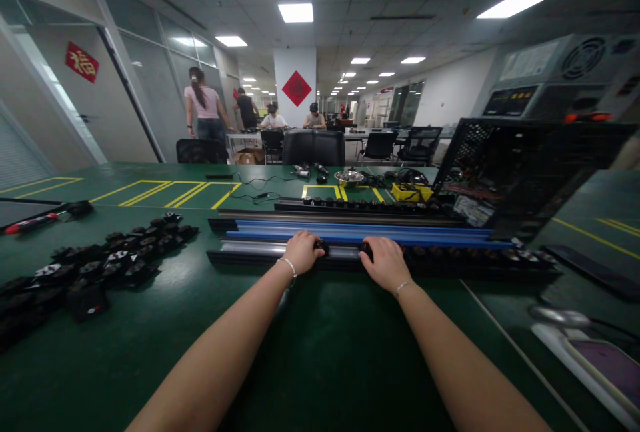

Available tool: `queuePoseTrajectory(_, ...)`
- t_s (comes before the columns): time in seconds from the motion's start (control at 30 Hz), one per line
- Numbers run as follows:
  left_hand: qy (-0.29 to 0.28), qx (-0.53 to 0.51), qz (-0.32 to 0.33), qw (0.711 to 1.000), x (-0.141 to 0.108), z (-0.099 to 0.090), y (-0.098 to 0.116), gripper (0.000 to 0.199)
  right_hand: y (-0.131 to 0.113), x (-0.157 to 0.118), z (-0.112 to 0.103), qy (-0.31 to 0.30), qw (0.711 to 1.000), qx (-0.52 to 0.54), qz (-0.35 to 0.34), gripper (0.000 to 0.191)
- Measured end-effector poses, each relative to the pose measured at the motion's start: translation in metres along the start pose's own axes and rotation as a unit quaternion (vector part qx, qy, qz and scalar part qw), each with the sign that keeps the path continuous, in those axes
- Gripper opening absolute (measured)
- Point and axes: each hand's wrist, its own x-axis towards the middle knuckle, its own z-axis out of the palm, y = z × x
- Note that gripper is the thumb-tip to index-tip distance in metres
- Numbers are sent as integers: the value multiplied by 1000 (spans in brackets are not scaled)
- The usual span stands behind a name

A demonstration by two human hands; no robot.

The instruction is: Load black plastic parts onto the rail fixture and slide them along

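Note:
A long black rail with a shiny silver channel (257,249) lies across the table in front of me. My left hand (301,254) is closed on a small black part (321,246) at the channel. My right hand (389,263) has its fingers curled round another small black part (367,250) farther right on the same rail. A bare stretch of silver separates the two hands. Right of my right hand, a row of small dark parts (453,255) sits along the rail. Just behind runs a blue strip (345,231). My fingers partly hide both held parts.
Black parts (120,259) are heaped at left, near a red-handled tool (33,223). An open computer case (530,179) stands at right, with power supply units (550,79) above. A metal bowl (349,177), yellow box (411,192) and cables lie behind. Several people are in the background.

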Motion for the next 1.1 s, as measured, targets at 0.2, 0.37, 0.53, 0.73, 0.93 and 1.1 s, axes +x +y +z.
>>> queuePoseTrajectory(0.2, -8, 8, -8, 1000, -1, -4, -7, 33, -1, 0, -1, 5, 1000, -1, 0, 28)
queuePoseTrajectory(0.37, -9, 15, -17, 1000, -3, -6, -9, 32, -1, 0, -1, 7, 1000, -4, 0, 27)
queuePoseTrajectory(0.53, -8, 18, -32, 999, -7, -9, -16, 31, -1, 0, -1, 6, 1000, 1, 1, 27)
queuePoseTrajectory(0.73, -10, 15, -44, 999, -13, -15, -22, 31, -2, 0, -1, 5, 1000, 5, 1, 28)
queuePoseTrajectory(0.93, -15, 16, -48, 999, -12, -18, -24, 30, -2, -1, -2, -1, 1000, -1, 3, 29)
queuePoseTrajectory(1.1, -16, 19, -49, 998, -13, -20, -30, 30, -2, 0, -2, -4, 1000, -7, 6, 30)
